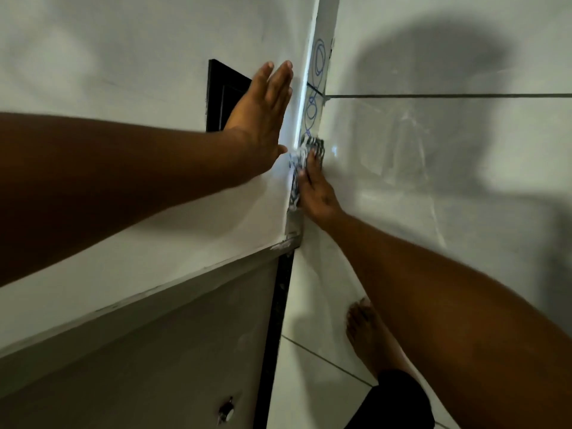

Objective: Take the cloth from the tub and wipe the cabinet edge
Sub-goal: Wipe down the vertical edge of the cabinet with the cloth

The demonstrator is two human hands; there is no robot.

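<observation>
My right hand (315,190) presses a grey-and-white patterned cloth (301,162) against the narrow side edge of the white cabinet (322,32), near its lower corner. Blue pen scribbles (317,66) run up that edge above the cloth. My left hand (263,113) lies flat with fingers together on the cabinet's white front panel (123,51), just left of the edge, and holds nothing. No tub is in view.
A black recess (223,97) sits in the front panel behind my left hand. Below is a lower cabinet door (154,351) with a metal knob (226,413). The white tiled floor (433,150) lies to the right, with my bare foot (368,332) on it.
</observation>
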